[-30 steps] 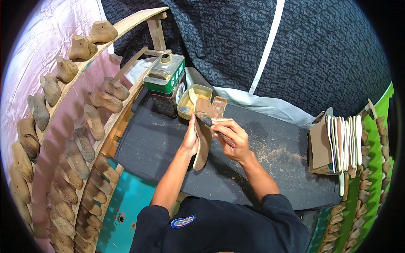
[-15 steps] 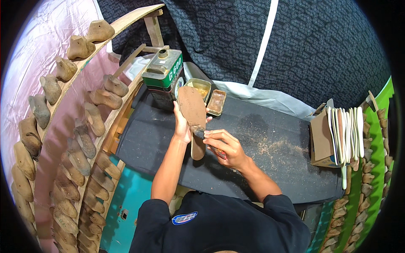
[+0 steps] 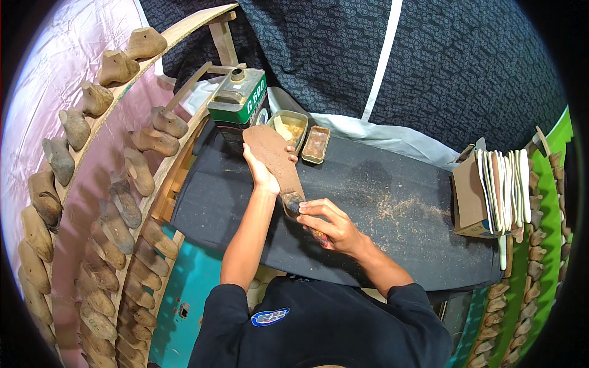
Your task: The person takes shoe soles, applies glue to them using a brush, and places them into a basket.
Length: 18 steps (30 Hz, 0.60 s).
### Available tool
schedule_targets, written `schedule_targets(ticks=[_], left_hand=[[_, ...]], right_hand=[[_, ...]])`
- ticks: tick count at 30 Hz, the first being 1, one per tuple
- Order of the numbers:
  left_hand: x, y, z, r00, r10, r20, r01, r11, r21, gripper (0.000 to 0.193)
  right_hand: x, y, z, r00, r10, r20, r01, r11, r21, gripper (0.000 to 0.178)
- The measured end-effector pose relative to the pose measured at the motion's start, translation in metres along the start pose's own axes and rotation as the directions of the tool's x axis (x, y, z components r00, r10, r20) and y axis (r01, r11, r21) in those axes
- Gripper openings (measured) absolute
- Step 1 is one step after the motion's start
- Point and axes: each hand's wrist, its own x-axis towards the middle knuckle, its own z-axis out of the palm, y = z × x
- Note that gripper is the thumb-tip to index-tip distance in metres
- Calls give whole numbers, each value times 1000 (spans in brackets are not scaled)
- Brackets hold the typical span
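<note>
A brown shoe sole is held up above the dark table, tilted, its broad end pointing away. My left hand grips it from beneath and along the left edge, with fingertips curling over the right edge. My right hand pinches a small brush, its handle running down under the fingers. The dark brush head rests on the sole's narrow near end. Just beyond the sole stands an open tin holding a yellowish substance and a pale piece.
A green and black metal can stands at the back left, and a smaller brown-filled tin right of the open one. Crumbs litter the table. Wooden lasts line racks on the left. A cardboard box holds pale strips.
The brush has moved down the sole to its narrow near end. My left hand has tilted the sole, its broad end swinging left. My right hand has come slightly nearer.
</note>
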Motion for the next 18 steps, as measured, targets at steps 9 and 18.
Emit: schedule_targets(ticks=[9,18], left_hand=[[1,7,-20,992,75,-105,-72,997,37,73],[-9,23,-15,989,147,-22,-144,984,107,72]], right_hand=[[-26,6,8,994,43,104,-54,994,99,44],[-23,23,-11,972,216,97,-227,966,126,32]])
